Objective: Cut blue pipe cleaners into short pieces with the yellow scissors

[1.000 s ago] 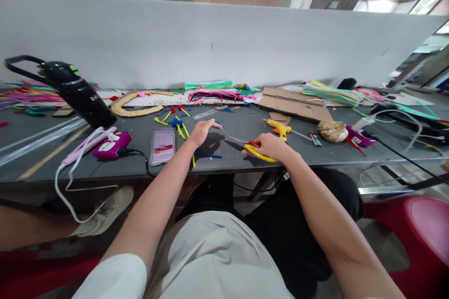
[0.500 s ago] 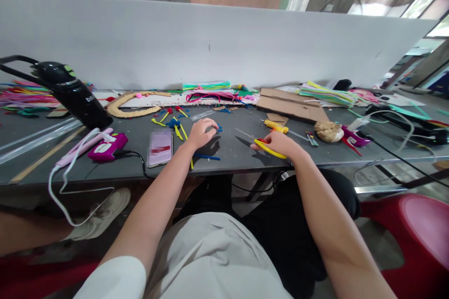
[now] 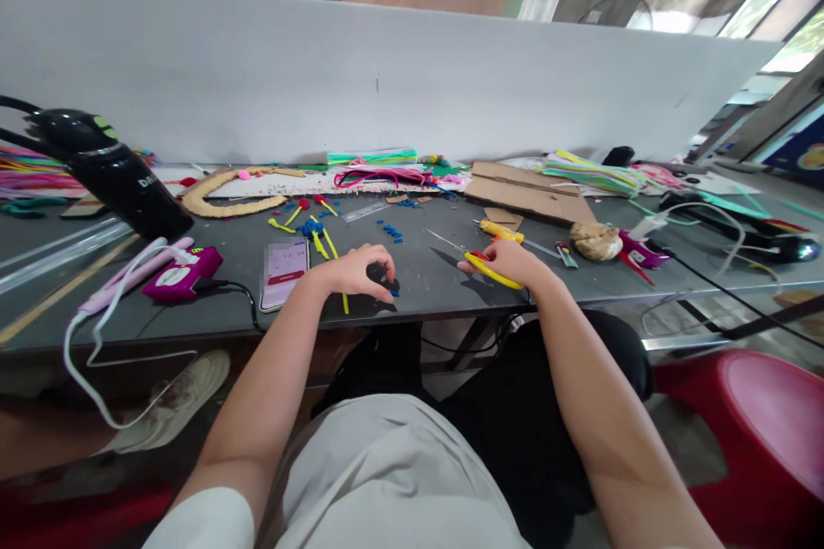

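My left hand [image 3: 359,271] hovers at the table's near edge, thumb and fingers curved apart over a blue strip [image 3: 395,293]. Only a short end of that strip shows; the hand hides the rest. Short cut blue pieces [image 3: 390,232] lie in a small group just beyond my fingers. In my right hand [image 3: 505,262] is a pair of scissors with yellow handles [image 3: 494,272], red on the inside, its thin blades pointing up and left. Left of my hands lie yellow strips [image 3: 330,244] and a tangled blue clump [image 3: 312,227].
A phone [image 3: 284,273] lies left of my left arm, near a purple power adapter [image 3: 184,274] and a black bottle [image 3: 129,176]. A yellow glue gun [image 3: 501,231], cardboard [image 3: 528,190] and a brownish ball [image 3: 596,241] lie to the right. A white partition [image 3: 386,77] stands behind.
My left hand has drawn back toward the near edge, down to the long blue strip, uncovering the cut blue pieces. My right hand stays nearly still with the scissors.
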### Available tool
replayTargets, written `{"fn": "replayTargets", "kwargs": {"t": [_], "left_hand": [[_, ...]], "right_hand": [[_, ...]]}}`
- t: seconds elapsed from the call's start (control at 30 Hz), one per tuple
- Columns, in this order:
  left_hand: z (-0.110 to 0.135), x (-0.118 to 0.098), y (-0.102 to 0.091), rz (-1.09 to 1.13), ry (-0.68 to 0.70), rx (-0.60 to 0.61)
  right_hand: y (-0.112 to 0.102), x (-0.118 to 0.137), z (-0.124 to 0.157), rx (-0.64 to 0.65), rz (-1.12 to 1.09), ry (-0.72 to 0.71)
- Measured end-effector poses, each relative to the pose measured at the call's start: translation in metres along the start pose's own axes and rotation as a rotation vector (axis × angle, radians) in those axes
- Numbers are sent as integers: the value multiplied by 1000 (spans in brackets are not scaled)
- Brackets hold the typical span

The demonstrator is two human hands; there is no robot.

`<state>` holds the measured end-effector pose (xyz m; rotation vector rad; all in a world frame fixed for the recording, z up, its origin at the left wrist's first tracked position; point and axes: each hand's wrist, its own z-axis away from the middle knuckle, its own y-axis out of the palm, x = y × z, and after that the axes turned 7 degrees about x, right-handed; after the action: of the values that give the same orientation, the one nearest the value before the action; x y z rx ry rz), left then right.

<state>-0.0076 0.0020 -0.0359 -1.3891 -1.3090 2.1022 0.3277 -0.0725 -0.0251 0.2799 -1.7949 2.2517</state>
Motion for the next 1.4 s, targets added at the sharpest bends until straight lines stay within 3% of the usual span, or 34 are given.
{"fn": "replayTargets", "kwargs": {"t": [0.1,0.2,0.43,0.67,0.87,1.03,1.4], "left_hand": [[1,-3,2,-65,-57,42],[-3,-4,3,-24,-16,32],[-22,4,-9,287,24,-435],[-33,22,-13,289,29,-541],[-31,31,-5,538,4,-563],[-30,35,-4,712,94,-492],[-24,21,0,460,125,-471]], "right_hand": [[0,1,-1,14,-14,-15],[0,3,0,20,-18,-6],[0,6,2,23,-10,4],[1,10,2,43,-8,17],[7,13,2,65,-49,-50],[13,16,2,80,-105,-135],[11,27,6,203,-177,-276]]}}
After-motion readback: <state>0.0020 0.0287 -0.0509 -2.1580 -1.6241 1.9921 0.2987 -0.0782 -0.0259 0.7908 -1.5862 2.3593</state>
